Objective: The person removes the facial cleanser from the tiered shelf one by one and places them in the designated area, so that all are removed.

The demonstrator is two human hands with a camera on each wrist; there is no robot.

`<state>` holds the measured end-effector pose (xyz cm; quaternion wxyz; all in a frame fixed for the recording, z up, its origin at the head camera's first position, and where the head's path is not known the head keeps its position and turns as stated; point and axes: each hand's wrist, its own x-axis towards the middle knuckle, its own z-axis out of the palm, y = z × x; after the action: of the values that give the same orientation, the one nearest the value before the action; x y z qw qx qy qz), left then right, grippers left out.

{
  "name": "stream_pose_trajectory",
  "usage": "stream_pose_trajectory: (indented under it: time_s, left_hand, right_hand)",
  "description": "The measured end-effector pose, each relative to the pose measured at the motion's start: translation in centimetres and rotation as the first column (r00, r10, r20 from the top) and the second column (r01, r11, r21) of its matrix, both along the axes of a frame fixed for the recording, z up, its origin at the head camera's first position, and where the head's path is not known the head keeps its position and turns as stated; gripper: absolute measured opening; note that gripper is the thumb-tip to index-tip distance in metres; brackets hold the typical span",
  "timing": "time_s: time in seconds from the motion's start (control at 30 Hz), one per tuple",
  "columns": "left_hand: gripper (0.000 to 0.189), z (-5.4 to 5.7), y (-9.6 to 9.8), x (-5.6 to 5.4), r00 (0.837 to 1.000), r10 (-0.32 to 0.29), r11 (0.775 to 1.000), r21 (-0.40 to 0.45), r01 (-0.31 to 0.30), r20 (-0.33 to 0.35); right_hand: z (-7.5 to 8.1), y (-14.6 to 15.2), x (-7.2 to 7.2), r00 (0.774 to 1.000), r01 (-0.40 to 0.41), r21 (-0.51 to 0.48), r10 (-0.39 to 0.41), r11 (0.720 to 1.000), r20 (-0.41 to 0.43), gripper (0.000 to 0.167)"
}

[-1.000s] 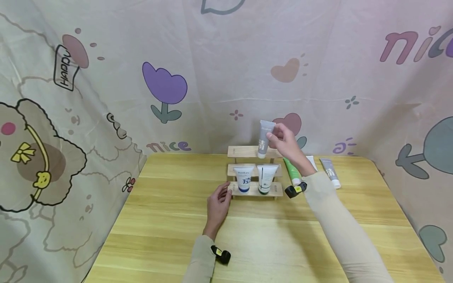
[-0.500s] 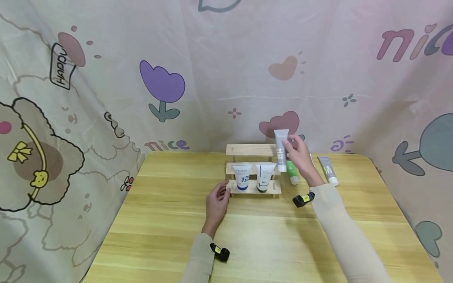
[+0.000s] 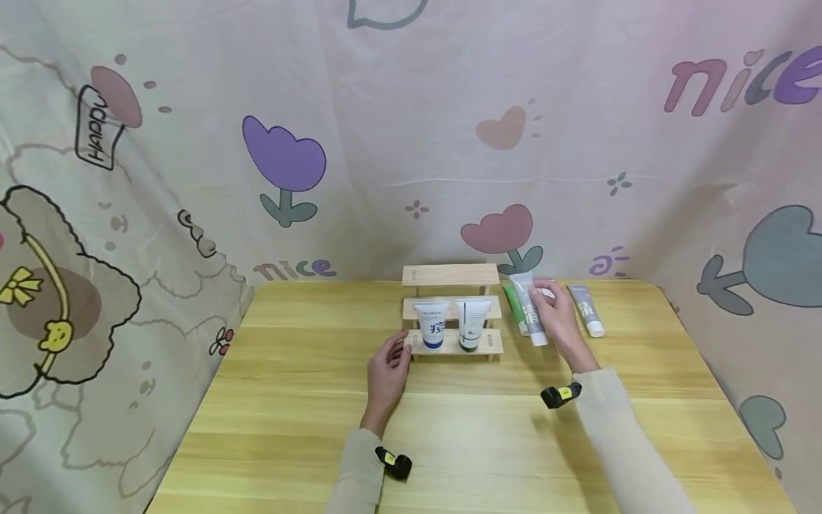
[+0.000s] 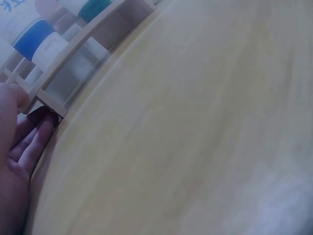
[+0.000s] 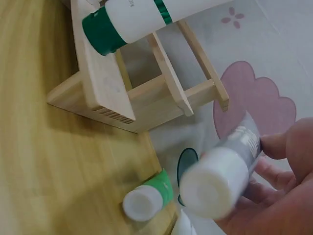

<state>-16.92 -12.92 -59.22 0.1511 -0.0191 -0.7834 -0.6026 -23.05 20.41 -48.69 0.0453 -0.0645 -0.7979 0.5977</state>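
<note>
My right hand (image 3: 557,314) pinches a grey squeeze tube (image 3: 528,308) with a white cap, held cap-down just right of the stepped wooden rack (image 3: 452,344). In the right wrist view the tube's white cap (image 5: 208,188) points toward the camera. At the rack's lower left end, my left hand (image 3: 387,375) grips the bottom step, thumb above and fingers beneath. Two white tubes stand on that step: one with a blue cap (image 3: 432,325), one with a green cap (image 3: 472,325). The upper two steps bear no tubes.
A green tube (image 3: 516,311) lies on the table (image 3: 308,400) right of the rack, partly behind the held tube. Another grey tube (image 3: 586,311) lies further right. A white tube (image 5: 184,225) shows at the right wrist view's lower edge. A patterned cloth (image 3: 379,143) hangs behind.
My right hand has carried the grey tube from over the top step to the right and down, beside the rack. The left hand stays at the rack's lower left end.
</note>
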Motion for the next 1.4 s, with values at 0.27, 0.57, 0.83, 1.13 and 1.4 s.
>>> stream_pose_trajectory:
  time_s: [0.27, 0.57, 0.83, 1.13, 1.4]
  left_hand:
    - [0.03, -0.2, 0.1, 0.1, 1.0, 0.016, 1.0, 0.026, -0.017, 0.003]
    - [0.03, -0.1, -0.2, -0.1, 1.0, 0.0, 1.0, 0.018, 0.0, 0.02]
    - [0.03, 0.0, 0.0, 0.0, 1.0, 0.001, 1.0, 0.017, -0.002, 0.009]
    - [0.029, 0.0, -0.2, -0.2, 1.0, 0.002, 1.0, 0.018, -0.003, 0.03]
    - [0.029, -0.2, -0.1, -0.3, 1.0, -0.011, 1.0, 0.028, 0.011, 0.002]
  right_hand:
    - [-1.3, 1.3, 2.1, 0.99, -0.052, -0.032, 0.056, 0.998, 0.129, 0.047]
    - [-2.2, 1.9, 4.5, 0.977, -0.19, -0.03, 0.192, 0.981, 0.097, 0.061]
    - [-3.8, 2.4, 6.7, 0.994, -0.095, -0.046, 0.097, 0.994, 0.042, 0.053]
    - [-4.9, 2.2, 8.7, 0.998, 0.007, -0.085, -0.002, 0.996, 0.06, 0.048]
    - [-6.2, 2.0, 10.6, 0.996, 0.036, -0.077, -0.03, 0.996, 0.079, 0.049]
